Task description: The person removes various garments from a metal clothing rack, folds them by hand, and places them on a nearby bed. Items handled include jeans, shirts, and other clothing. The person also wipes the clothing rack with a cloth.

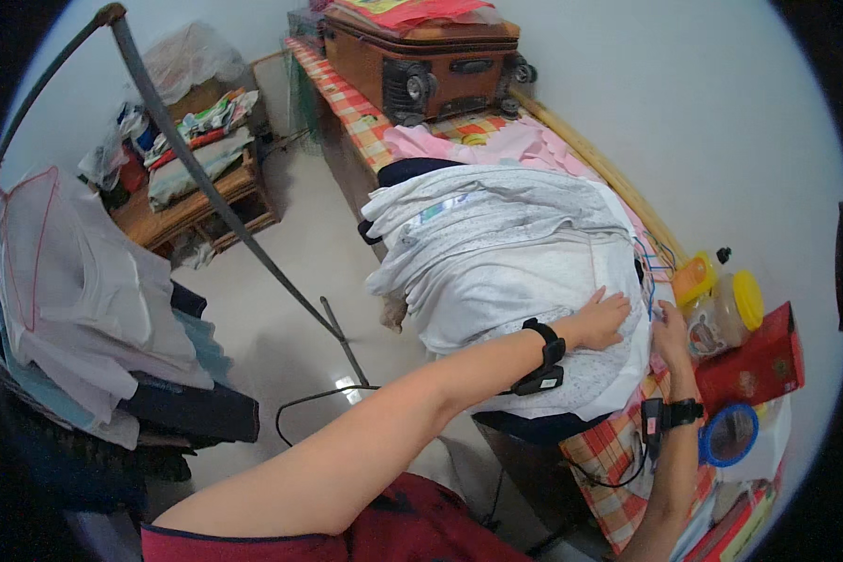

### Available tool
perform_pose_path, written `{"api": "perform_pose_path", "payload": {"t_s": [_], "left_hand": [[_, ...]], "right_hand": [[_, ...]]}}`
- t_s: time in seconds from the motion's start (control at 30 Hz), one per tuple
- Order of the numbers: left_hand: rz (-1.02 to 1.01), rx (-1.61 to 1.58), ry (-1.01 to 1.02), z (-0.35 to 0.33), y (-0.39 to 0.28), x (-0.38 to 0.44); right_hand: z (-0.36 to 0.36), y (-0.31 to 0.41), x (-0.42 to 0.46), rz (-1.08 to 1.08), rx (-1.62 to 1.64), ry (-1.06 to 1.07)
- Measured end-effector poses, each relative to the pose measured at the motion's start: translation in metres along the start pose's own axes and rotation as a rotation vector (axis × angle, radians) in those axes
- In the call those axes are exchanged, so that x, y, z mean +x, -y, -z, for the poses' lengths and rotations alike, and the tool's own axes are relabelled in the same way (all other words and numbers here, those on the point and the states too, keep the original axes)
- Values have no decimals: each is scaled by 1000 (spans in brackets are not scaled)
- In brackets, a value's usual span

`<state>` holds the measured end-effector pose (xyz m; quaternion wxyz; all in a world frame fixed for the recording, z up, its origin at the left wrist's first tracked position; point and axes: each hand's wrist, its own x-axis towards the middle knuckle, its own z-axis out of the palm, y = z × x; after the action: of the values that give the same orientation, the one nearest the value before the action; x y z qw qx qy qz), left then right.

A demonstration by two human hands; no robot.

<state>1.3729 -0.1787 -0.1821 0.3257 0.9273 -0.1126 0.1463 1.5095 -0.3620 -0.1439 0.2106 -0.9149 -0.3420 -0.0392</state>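
Observation:
A pile of white and grey speckled clothing (506,267) lies spread in rumpled layers over the bench in front of me. My left hand (602,321) rests palm down on its right part, fingers apart. Just beyond the pile's right edge is my right hand (670,333), its fingers bent beside the white cloth. Whether they grip anything is hidden. Dark fabric (544,426) shows under the near end of the pile. Blue cords (648,263) lie beside the far right edge, close to my right hand.
On the checked tablecloth (604,464) stand a brown suitcase (435,77), a yellow-lidded jar (720,312), a red box (752,358) and a blue-rimmed round mirror (730,435). A metal rack pole (204,175) crosses the left side, near hanging clothes (91,295). Behind is a wooden cabinet (161,211).

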Motion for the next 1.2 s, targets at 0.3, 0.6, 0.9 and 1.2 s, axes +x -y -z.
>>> {"api": "perform_pose_path", "payload": {"t_s": [0.3, 0.6, 0.9, 1.2], "left_hand": [[-158, -95, -322, 74, -26, -139], [194, 14, -493, 170, -53, -385], [374, 430, -994, 303, -176, -556], [283, 516, -1568, 415, -266, -612]], "right_hand": [[101, 240, -72, 324, 237, 7], [136, 467, -156, 1096, 222, 142], [119, 641, -197, 1395, 489, 204], [51, 832, -211, 1382, 854, 350]]}}
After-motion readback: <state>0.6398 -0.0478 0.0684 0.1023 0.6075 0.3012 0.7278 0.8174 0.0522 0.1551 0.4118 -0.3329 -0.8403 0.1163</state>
